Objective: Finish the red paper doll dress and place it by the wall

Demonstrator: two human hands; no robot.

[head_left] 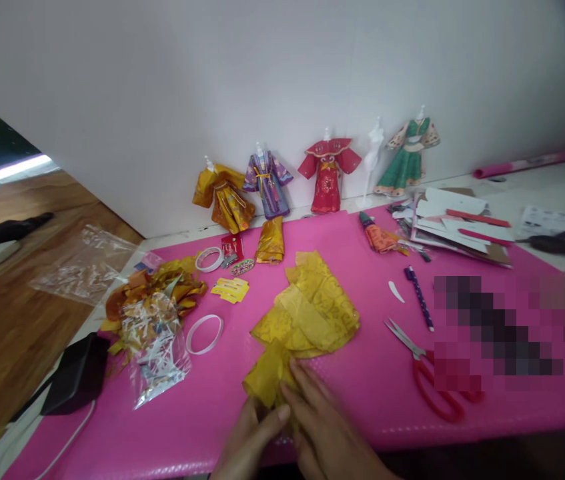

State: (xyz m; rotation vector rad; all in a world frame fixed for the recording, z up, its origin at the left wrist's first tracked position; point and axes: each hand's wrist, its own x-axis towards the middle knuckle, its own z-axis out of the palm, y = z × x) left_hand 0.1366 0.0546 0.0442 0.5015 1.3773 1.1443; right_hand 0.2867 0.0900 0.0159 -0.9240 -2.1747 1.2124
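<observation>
Near the table's front edge, my left hand point(252, 430) has its thumb and fingers closed on a small piece of yellow fabric point(268, 373). My right hand point(319, 413) lies over the right side of that same piece, its fingers bent against it and slightly blurred. Part of the fabric is hidden under both hands. Just beyond lies a larger yellow patterned doll skirt point(307, 307), spread in overlapping folds. Red-handled scissors point(427, 373) rest to the right of my right hand, their blades pointing away to the left.
Doll dresses, including a red one point(329, 177) and a green one point(405, 167), lean on the white wall. Left are yellow scraps point(162, 287), a plastic bag point(157, 360), tape rolls point(205, 333) and a black box point(79, 373). Right are a pen point(419, 298) and papers point(462, 223).
</observation>
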